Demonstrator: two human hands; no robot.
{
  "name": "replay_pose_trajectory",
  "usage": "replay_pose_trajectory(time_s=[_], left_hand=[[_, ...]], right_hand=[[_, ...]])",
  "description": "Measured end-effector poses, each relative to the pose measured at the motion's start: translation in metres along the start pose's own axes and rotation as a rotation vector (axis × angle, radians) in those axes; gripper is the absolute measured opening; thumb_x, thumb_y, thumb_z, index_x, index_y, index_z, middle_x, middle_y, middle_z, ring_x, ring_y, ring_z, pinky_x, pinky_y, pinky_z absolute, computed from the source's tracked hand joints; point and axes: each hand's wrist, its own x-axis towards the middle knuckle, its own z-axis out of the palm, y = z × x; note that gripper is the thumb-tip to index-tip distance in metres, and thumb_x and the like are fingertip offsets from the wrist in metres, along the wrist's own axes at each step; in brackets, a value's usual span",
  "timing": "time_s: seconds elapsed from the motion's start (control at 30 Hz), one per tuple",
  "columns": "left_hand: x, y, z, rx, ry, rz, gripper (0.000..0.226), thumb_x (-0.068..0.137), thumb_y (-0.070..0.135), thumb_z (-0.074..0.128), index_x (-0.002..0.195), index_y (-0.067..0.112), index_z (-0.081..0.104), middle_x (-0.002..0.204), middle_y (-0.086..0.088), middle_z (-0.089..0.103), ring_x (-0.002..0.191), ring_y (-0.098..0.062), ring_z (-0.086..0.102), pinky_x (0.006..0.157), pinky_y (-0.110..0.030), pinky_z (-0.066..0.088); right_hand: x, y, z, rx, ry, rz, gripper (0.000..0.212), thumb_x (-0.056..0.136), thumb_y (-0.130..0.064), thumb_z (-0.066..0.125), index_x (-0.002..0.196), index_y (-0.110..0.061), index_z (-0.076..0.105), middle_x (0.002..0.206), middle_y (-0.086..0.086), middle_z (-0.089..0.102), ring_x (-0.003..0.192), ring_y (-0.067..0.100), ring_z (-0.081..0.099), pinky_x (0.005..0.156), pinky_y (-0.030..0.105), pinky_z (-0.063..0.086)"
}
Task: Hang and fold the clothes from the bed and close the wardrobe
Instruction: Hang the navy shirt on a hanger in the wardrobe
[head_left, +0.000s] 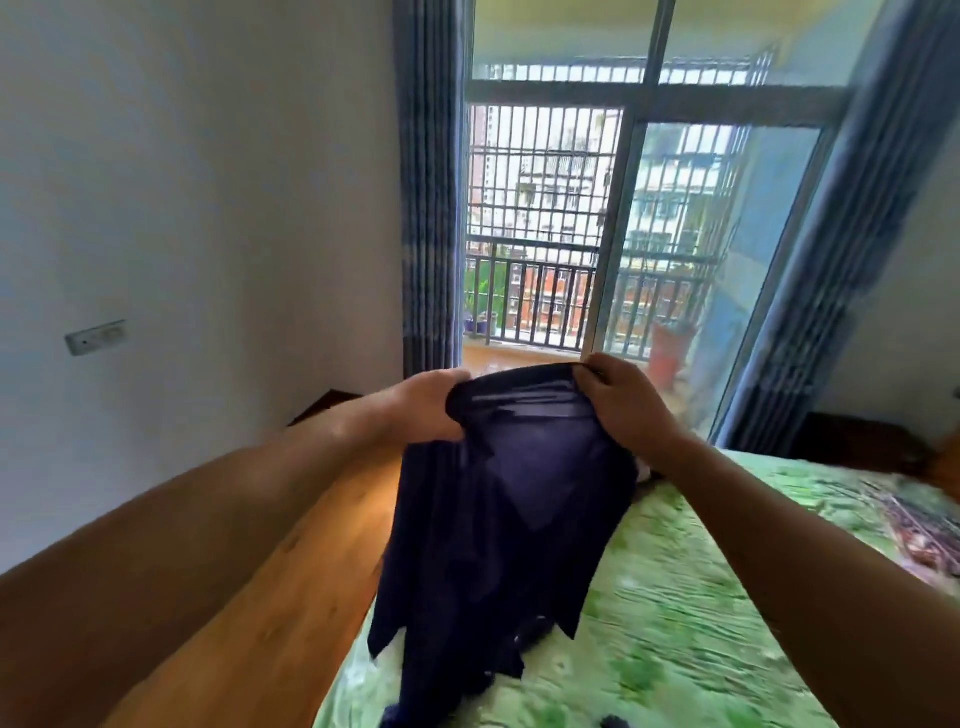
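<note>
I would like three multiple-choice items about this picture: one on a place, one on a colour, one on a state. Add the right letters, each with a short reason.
1. What does the lower end of the dark garment reach?
A. the green bed cover
B. the balcony rail
C. a wardrobe shelf

2. What colour is the left curtain?
A. red
B. blue-grey
C. yellow

3. How is the dark garment held?
A. by one hand alone
B. by no hand
C. by both hands, at its top edge

Answers:
1 A: its hem meets the green bed cover near the bed's edge.
2 B: the folds beside the window are blue-grey.
3 C: the left hand and the right hand each grip a top corner.
</note>
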Motion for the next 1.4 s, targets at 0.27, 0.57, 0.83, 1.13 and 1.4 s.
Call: replay_pose_trajectory(time_s=[0.27, 0.57, 0.83, 1.13, 1.4], left_hand=[[-0.003, 0.033, -0.050, 0.365, -0.087, -0.038, 0.086, 0.056, 0.070, 0.084, 0.126, 0.047, 0.040, 0.110, 0.024, 0.057, 0.096, 0.001, 0.058, 0.082, -0.019, 0.045], [-0.002, 0.051, -0.073, 0.401, 0.171, 0.057, 0.024, 0.103, 0.031, 0.052, 0.080, 0.029, 0.053, 0.075, 0.014, 0.054, 0.080, -0.016, 0.055, 0.074, -0.029, 0.035], [0.002, 0.026, -0.067, 0.407, 0.270, -0.024, 0.010, 0.100, 0.027, 0.055, 0.091, 0.029, 0.057, 0.092, 0.004, 0.061, 0.092, -0.023, 0.060, 0.078, -0.033, 0.041], [-0.006, 0.027, -0.016, -0.037, 0.024, -0.096, 0.013, 0.096, 0.032, 0.065, 0.094, 0.020, 0.064, 0.083, 0.001, 0.065, 0.073, -0.013, 0.063, 0.060, -0.015, 0.048], [-0.002, 0.054, 0.037, -0.292, -0.192, -0.225, 0.035, 0.091, 0.038, 0.072, 0.122, 0.030, 0.058, 0.115, 0.004, 0.066, 0.104, -0.018, 0.067, 0.080, -0.028, 0.059]], right_hand=[[-0.004, -0.028, -0.049, -0.350, -0.123, -0.175, 0.037, 0.081, -0.048, 0.079, 0.099, -0.023, 0.059, 0.082, -0.006, 0.062, 0.072, 0.009, 0.056, 0.065, 0.030, 0.043], [0.003, -0.030, -0.065, -0.623, -0.218, -0.110, 0.020, 0.084, -0.008, 0.062, 0.100, -0.017, 0.055, 0.093, 0.009, 0.063, 0.082, 0.027, 0.057, 0.063, 0.033, 0.043], [0.010, -0.043, -0.053, 0.036, -0.167, 0.178, 0.020, 0.093, -0.003, 0.051, 0.110, -0.005, 0.061, 0.092, 0.015, 0.067, 0.078, 0.029, 0.064, 0.074, 0.042, 0.055], [0.023, -0.074, -0.031, 0.638, -0.041, 0.476, 0.037, 0.087, 0.011, 0.044, 0.094, -0.019, 0.064, 0.086, 0.011, 0.060, 0.073, 0.026, 0.058, 0.051, 0.032, 0.053], [0.025, -0.089, -0.030, 1.034, 0.007, 0.556, 0.024, 0.093, 0.008, 0.039, 0.094, -0.003, 0.060, 0.098, 0.022, 0.061, 0.075, 0.035, 0.071, 0.051, 0.042, 0.060]])
